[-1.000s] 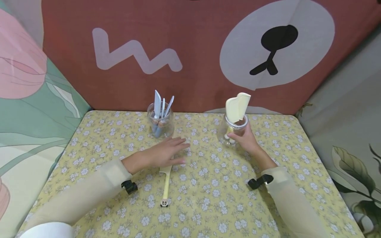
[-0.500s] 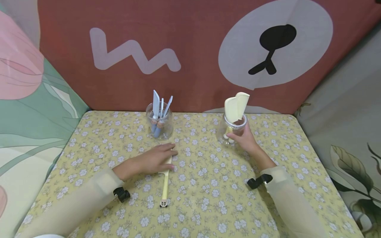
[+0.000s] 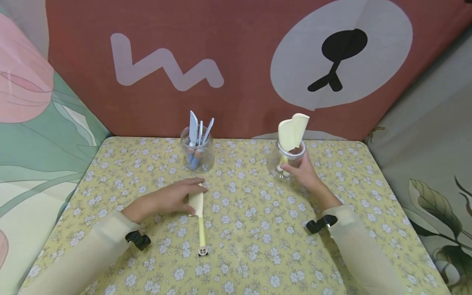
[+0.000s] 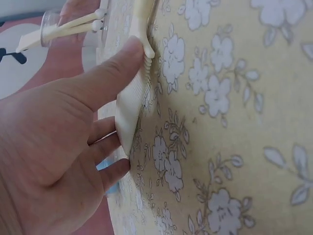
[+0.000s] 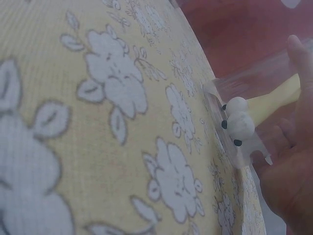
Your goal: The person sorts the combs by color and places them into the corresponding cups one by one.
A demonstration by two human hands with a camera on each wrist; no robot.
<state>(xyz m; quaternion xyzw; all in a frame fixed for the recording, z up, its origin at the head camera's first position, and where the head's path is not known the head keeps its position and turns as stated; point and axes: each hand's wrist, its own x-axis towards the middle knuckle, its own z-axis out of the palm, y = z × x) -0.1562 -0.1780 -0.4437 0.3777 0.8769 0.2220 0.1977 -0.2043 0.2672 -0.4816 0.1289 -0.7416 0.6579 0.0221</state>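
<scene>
A cream comb (image 3: 197,203) with a slim yellow handle and a small animal-face end lies on the flowered tablecloth. My left hand (image 3: 171,196) grips its toothed head, thumb by the handle end and fingers toward the tip; the left wrist view shows the teeth (image 4: 145,81) along the cloth. My right hand (image 3: 304,170) holds a clear glass jar (image 3: 274,164) round its side. Two cream, wide-bladed pieces (image 3: 293,133) stand in that jar, their round white handle ends (image 5: 239,117) near its bottom.
A second clear glass jar (image 3: 208,162) stands at the back left, with several light-blue utensils (image 3: 193,129) in it. The table (image 3: 243,254) reaches back to a red-brown printed cloth (image 3: 247,82). Printed hangings (image 3: 424,131) flank both sides.
My left hand has come down onto the comb and moved left, and the comb's head has swung left with it. The right hand stays on its jar.
</scene>
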